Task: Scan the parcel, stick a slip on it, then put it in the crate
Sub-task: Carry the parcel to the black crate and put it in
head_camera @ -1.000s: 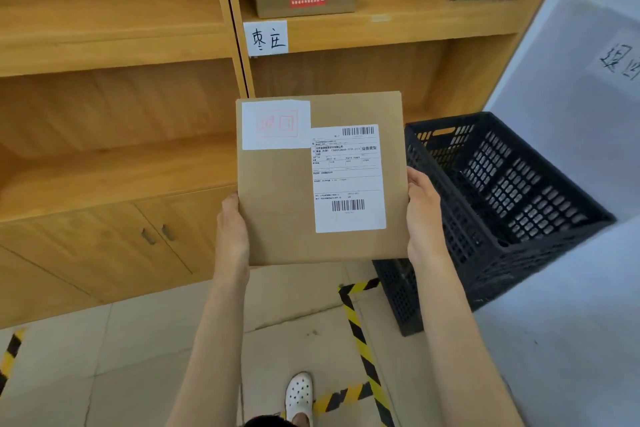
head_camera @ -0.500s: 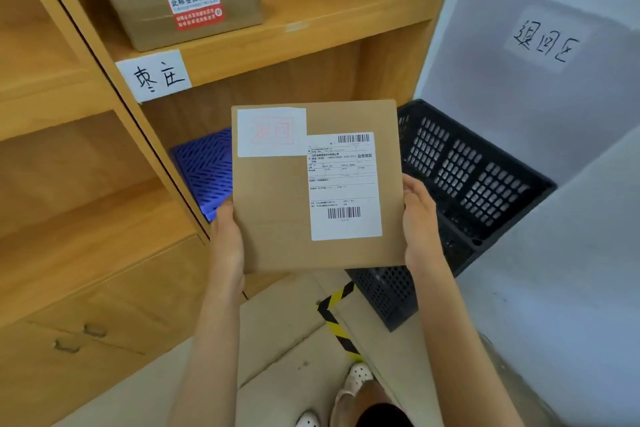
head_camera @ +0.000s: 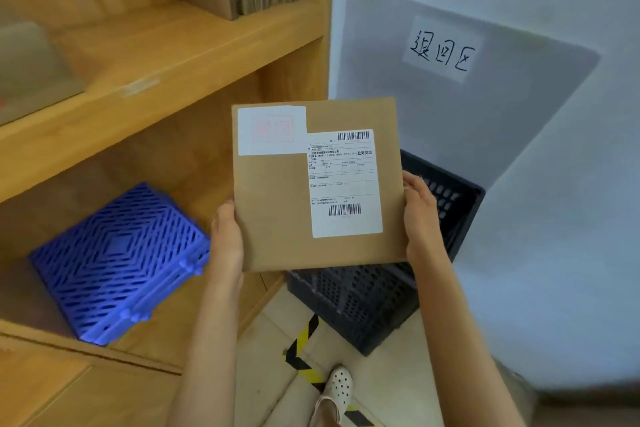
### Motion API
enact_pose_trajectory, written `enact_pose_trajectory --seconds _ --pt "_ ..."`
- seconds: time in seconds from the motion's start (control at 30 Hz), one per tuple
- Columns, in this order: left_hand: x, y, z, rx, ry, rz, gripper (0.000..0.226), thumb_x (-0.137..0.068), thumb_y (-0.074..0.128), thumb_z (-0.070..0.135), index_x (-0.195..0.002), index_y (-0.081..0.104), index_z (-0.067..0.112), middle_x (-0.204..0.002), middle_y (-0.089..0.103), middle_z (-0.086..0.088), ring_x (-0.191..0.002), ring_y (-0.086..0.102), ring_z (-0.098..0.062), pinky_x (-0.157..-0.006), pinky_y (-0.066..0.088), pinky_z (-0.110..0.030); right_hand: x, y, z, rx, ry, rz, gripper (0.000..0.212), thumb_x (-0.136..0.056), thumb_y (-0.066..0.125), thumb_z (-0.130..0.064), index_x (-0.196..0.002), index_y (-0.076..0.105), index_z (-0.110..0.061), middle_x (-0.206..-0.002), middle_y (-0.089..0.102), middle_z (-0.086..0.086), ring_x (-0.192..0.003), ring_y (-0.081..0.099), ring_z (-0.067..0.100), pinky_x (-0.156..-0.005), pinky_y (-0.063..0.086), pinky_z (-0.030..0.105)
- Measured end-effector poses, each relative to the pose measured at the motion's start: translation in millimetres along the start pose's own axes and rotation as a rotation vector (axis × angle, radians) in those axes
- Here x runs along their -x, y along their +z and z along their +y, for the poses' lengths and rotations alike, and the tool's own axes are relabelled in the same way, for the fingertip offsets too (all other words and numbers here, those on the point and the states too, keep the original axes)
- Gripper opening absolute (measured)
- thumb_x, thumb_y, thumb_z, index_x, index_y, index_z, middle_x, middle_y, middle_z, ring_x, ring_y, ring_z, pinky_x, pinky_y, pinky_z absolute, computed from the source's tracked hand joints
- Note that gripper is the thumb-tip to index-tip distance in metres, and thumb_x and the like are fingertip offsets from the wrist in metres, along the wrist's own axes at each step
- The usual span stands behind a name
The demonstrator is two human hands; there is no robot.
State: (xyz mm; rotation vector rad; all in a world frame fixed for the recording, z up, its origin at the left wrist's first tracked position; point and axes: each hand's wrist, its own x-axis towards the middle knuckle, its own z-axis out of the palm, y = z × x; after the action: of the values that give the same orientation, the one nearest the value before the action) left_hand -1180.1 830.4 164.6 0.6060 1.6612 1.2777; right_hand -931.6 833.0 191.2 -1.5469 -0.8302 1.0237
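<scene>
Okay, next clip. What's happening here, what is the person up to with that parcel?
A person holds a flat brown parcel by its side edges, left hand and right hand each in a firm grip. A white slip with a red stamp is already stuck at its top left corner, beside the shipping label. The parcel is held above a black crate on the floor, not yet inside it. A blue crate sits on the shelf unit to the left.

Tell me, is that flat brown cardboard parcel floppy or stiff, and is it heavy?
Probably stiff: the flat brown cardboard parcel stays straight, held only at its side edges by the left hand and right hand. Likely light, since the grips look relaxed. Its smooth cardboard might slide easily into the black plastic crate.
</scene>
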Motion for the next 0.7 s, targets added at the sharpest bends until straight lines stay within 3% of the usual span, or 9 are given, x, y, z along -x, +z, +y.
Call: enact_pose_trajectory --seconds 0.1,0.2,0.27,0.4,0.5,0.6,0.7 --pt "-25 37 15 -0.036 0.035 -0.002 0.040 -0.099 0.033 0.048 -0.117 0.060 0.024 -0.122 0.061 -0.002 -0.108 0.056 -0.020 -0.089 0.045 -0.036 -42 -10 -9 0.038 0.002 -0.001 0.037 -0.102 0.033 -0.018 -0.125 0.060 -0.027 -0.109 0.070 -0.006 -0.082 0.065 0.001 -0.065 0.045 0.021" --pt "-50 69 25 -0.097 0.046 -0.030 0.054 -0.101 0.031 0.051 -0.141 0.048 0.021 -0.144 0.049 -0.004 -0.128 0.048 -0.023 -0.103 0.036 -0.037 -78 -22 -11 0.105 0.012 -0.024 0.031 -0.102 0.036 -0.019 -0.121 0.059 -0.028 -0.097 0.068 -0.011 -0.062 0.061 -0.011 -0.055 0.043 0.013" --pt "-64 91 29 -0.152 0.051 -0.048 0.062 -0.100 0.031 0.056 -0.149 0.037 0.019 -0.152 0.041 -0.004 -0.136 0.040 -0.024 -0.107 0.030 -0.037 -97 -30 -9 0.133 0.031 -0.031 0.031 -0.102 0.035 -0.018 -0.122 0.057 -0.029 -0.098 0.066 -0.012 -0.071 0.061 -0.006 -0.059 0.041 0.016" --pt "-84 131 28 -0.244 0.088 -0.108 0.065 -0.099 0.032 0.059 -0.150 0.037 0.019 -0.152 0.042 -0.003 -0.139 0.039 -0.026 -0.115 0.027 -0.042 -124 -50 0 0.177 0.091 -0.043 0.034 -0.102 0.032 -0.013 -0.126 0.051 -0.028 -0.107 0.065 -0.010 -0.091 0.060 0.002 -0.069 0.045 0.023" --pt "-96 159 24 -0.296 0.143 -0.198 0.058 -0.100 0.031 0.057 -0.147 0.042 0.025 -0.141 0.048 0.004 -0.137 0.041 -0.025 -0.109 0.031 -0.037 -133 -69 11 0.202 0.147 -0.015 0.035 -0.100 0.031 -0.008 -0.121 0.051 -0.027 -0.103 0.064 -0.011 -0.087 0.059 0.002 -0.069 0.046 0.023" --pt "-104 186 20 -0.388 0.122 -0.279 0.063 -0.098 0.028 0.062 -0.150 0.037 0.030 -0.154 0.040 0.000 -0.142 0.034 -0.025 -0.114 0.027 -0.043 -141 -86 21 0.194 0.204 0.059 0.037 -0.097 0.030 -0.003 -0.119 0.052 -0.022 -0.099 0.064 -0.009 -0.088 0.060 0.006 -0.079 0.053 0.031" --pt "-109 209 15 -0.469 0.107 -0.357 0.062 -0.098 0.026 0.063 -0.150 0.037 0.031 -0.154 0.040 0.000 -0.142 0.034 -0.026 -0.111 0.027 -0.044 -143 -98 26 0.194 0.242 0.120 0.037 -0.096 0.029 -0.002 -0.118 0.053 -0.020 -0.096 0.065 -0.006 -0.083 0.060 0.007 -0.071 0.050 0.028"
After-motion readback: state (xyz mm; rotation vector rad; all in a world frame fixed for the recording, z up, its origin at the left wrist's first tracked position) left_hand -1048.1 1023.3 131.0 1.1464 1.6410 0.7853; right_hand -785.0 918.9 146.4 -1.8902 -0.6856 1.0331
